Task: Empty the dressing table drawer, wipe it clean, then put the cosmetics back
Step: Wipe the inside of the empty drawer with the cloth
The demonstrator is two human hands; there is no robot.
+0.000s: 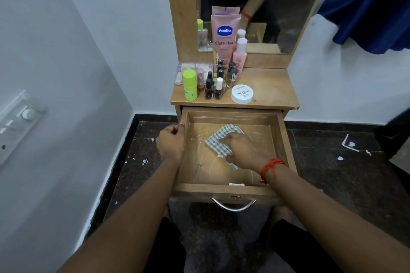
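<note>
Head view: right hand [246,148] clutches cloth [218,139] mid-frame in drawer [221,190], left hand [170,139] grips its side; hard pressing could unseat drawer.

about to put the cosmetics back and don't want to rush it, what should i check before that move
1. The drawer is emptied: ok, none of the cosmetics are in it.
2. Its bottom is clean: not ok, pale streaks show on it.
3. Its bottom is dry: cannot tell.
4. The checked cloth is out: not ok, the right hand holds it on the bottom.
5. The drawer is steadied: ok, the left hand grips its left wall.
6. The cosmetics are within reach: ok, they stand on the table top.
</note>
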